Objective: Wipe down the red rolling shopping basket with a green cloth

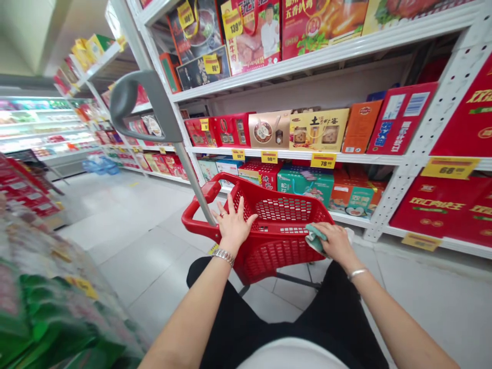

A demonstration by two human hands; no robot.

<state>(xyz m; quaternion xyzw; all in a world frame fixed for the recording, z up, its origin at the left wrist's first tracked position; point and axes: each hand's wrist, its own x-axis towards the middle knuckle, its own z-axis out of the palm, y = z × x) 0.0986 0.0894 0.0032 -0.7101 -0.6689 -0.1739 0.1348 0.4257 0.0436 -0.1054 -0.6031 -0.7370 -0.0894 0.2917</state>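
A red plastic shopping basket [280, 215] on wheels stands on the floor in front of me, with a long grey pull handle [154, 102] rising to the upper left. My left hand [232, 223] lies on the basket's near rim with fingers spread apart. My right hand [334, 241] presses a folded teal and white cloth [315, 237] against the basket's right rim, fingers closed over it. The basket looks empty inside.
White metal shelves [346, 51] on the right carry boxed gift sets with yellow price tags [323, 161]. Blurred green and red packets [42, 297] fill the lower left. A grey tiled aisle [126, 220] runs ahead toward lit refrigerated cases [42, 123].
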